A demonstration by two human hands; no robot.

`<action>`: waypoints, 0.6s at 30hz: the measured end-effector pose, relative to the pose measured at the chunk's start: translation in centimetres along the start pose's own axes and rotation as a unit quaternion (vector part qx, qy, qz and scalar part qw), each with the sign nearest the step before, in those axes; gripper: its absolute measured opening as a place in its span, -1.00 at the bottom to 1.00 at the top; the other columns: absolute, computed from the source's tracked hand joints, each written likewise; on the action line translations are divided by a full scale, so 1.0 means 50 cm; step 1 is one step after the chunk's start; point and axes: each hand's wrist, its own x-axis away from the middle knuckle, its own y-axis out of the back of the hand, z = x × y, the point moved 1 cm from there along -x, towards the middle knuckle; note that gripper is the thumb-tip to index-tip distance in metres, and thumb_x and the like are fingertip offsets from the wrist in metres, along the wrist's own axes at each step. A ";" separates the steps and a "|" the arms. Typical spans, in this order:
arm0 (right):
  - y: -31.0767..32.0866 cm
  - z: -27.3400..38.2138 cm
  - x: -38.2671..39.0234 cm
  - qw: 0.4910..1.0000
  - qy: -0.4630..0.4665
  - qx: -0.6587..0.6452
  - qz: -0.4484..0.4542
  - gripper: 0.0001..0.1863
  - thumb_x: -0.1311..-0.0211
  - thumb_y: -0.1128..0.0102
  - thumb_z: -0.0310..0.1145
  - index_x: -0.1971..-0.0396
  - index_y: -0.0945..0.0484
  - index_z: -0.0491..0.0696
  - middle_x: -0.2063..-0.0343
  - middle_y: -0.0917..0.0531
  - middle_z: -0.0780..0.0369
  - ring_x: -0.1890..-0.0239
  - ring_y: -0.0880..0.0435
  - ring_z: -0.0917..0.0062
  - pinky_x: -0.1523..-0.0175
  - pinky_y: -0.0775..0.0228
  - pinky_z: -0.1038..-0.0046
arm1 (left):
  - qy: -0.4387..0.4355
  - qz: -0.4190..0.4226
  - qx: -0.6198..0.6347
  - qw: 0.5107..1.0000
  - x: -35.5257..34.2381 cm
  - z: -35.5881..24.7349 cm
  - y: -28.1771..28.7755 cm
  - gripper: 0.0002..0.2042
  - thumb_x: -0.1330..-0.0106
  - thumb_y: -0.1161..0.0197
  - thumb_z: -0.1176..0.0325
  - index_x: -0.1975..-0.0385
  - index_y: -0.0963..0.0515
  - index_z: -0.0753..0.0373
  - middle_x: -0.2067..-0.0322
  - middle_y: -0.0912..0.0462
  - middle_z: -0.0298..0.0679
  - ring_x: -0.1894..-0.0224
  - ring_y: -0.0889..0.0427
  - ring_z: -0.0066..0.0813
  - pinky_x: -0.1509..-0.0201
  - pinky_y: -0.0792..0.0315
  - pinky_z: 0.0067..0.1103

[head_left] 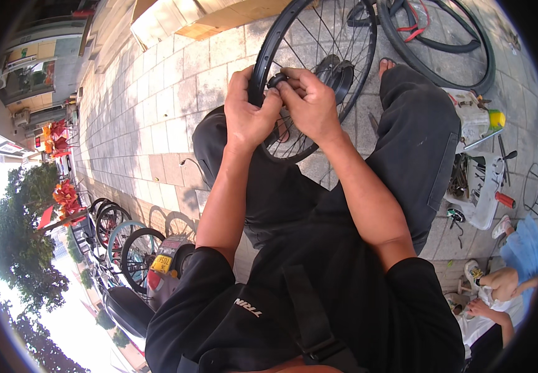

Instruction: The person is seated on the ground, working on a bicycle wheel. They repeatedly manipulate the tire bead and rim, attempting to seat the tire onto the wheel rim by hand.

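A spoked bicycle wheel (361, 81) stands tilted between my knees, its black rim passing by my hands. My left hand (250, 115) is closed around the rim on the wheel's left side, thumb toward the inside. Just inside the rim, my right hand (312, 105) pinches a small black round piece (276, 79); its exact kind is too small to tell. The fingertips of both hands nearly meet there. Toward the wheel's middle, the dark hub with its sprocket (338, 76) shows behind the spokes.
A loose tyre (489, 59) with red and black tubing lies at the upper right. Beside my right leg sit a white tool tray (483, 193) and a red-handled tool (505, 199). Cardboard (225, 20) lies ahead. People sit at the lower right; parked bicycles (138, 252) stand left.
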 end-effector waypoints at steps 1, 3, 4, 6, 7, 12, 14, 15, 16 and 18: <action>0.001 0.002 -0.001 1.000 -0.001 0.001 0.003 -0.73 -0.45 -0.31 -0.53 -0.08 -0.62 -0.27 0.24 -0.82 0.12 0.25 -0.80 0.61 0.21 -0.65 0.54 | 0.011 0.001 0.012 1.000 0.001 -0.008 0.000 -0.55 -0.24 -0.39 0.44 -0.14 -0.54 0.40 0.18 -0.65 -0.17 0.22 -0.64 -0.51 0.08 -0.59 -0.51; 0.001 0.003 0.000 1.000 0.000 0.011 0.000 -0.73 -0.45 -0.31 -0.53 -0.08 -0.62 -0.28 0.24 -0.83 0.11 0.25 -0.81 0.60 0.21 -0.65 0.54 | 0.021 0.005 0.022 1.000 0.002 -0.013 0.000 -0.56 -0.25 -0.39 0.45 -0.14 -0.54 0.40 0.18 -0.65 -0.17 0.22 -0.64 -0.51 0.07 -0.60 -0.51; -0.001 0.003 0.003 1.000 0.002 0.019 -0.006 -0.74 -0.44 -0.32 -0.51 -0.06 -0.64 -0.26 0.24 -0.84 0.08 0.24 -0.84 0.54 0.19 -0.67 0.50 | 0.021 0.007 0.022 1.000 0.002 -0.013 0.001 -0.56 -0.25 -0.38 0.45 -0.14 -0.54 0.40 0.18 -0.65 -0.17 0.21 -0.64 -0.51 0.07 -0.60 -0.51; -0.007 0.000 0.010 0.999 0.028 0.019 -0.026 -0.74 -0.42 -0.34 -0.49 -0.03 -0.65 -0.24 0.25 -0.85 0.05 0.22 -0.88 0.48 0.17 -0.69 0.45 | 0.018 0.014 0.025 0.999 0.001 -0.013 0.000 -0.57 -0.29 -0.37 0.47 -0.16 -0.54 0.41 0.17 -0.68 -0.19 0.20 -0.64 -0.55 0.07 -0.59 -0.54; -0.015 -0.003 0.014 0.998 0.051 0.012 -0.041 -0.74 -0.42 -0.35 -0.48 -0.03 -0.65 -0.24 0.26 -0.85 0.05 0.23 -0.88 0.46 0.17 -0.69 0.45 | 0.017 0.019 0.029 0.999 0.001 -0.013 -0.001 -0.57 -0.31 -0.35 0.49 -0.18 -0.53 0.42 0.16 -0.70 -0.21 0.18 -0.65 -0.58 0.06 -0.58 -0.58; -0.006 0.018 0.016 0.993 0.070 0.069 -0.058 -0.76 -0.42 -0.35 -0.46 0.01 -0.66 -0.25 0.28 -0.85 0.06 0.22 -0.89 0.42 0.16 -0.69 0.42 | -0.005 0.006 0.031 0.999 0.000 -0.004 -0.010 -0.58 -0.27 -0.39 0.46 -0.13 -0.55 0.40 0.19 -0.66 -0.16 0.20 -0.65 -0.46 0.05 -0.59 -0.49; 0.000 0.009 0.014 0.994 0.077 0.064 -0.053 -0.76 -0.43 -0.34 -0.45 0.01 -0.67 -0.25 0.26 -0.85 0.08 0.22 -0.88 0.45 0.16 -0.69 0.43 | -0.028 0.003 0.008 1.000 -0.001 -0.005 -0.014 -0.59 -0.29 -0.40 0.45 -0.13 -0.56 0.40 0.18 -0.66 -0.15 0.18 -0.65 -0.43 0.02 -0.58 -0.47; -0.002 0.008 0.011 0.994 0.081 0.060 -0.048 -0.76 -0.44 -0.33 -0.44 0.01 -0.67 -0.26 0.26 -0.85 0.09 0.22 -0.87 0.46 0.15 -0.68 0.43 | -0.030 -0.001 -0.002 1.000 -0.001 -0.010 -0.013 -0.59 -0.31 -0.42 0.43 -0.12 -0.56 0.40 0.18 -0.66 -0.12 0.18 -0.65 -0.39 0.02 -0.58 -0.45; 0.001 0.006 0.009 0.997 0.055 0.035 -0.033 -0.75 -0.45 -0.32 -0.44 0.00 -0.67 -0.26 0.25 -0.84 0.10 0.23 -0.86 0.48 0.17 -0.68 0.44 | -0.030 -0.007 -0.013 0.999 0.001 -0.020 -0.013 -0.60 -0.32 -0.43 0.42 -0.12 -0.56 0.40 0.18 -0.66 -0.10 0.18 -0.66 -0.36 0.02 -0.57 -0.44; 0.006 0.004 0.010 1.000 0.002 -0.014 0.008 -0.73 -0.45 -0.32 -0.42 -0.03 -0.66 -0.26 0.24 -0.84 0.13 0.25 -0.83 0.52 0.19 -0.66 0.45 | -0.096 -0.033 -0.095 0.990 0.003 -0.019 -0.010 -0.60 -0.35 -0.45 0.36 -0.10 -0.55 0.41 0.19 -0.63 0.00 0.21 -0.67 -0.15 0.07 -0.57 -0.34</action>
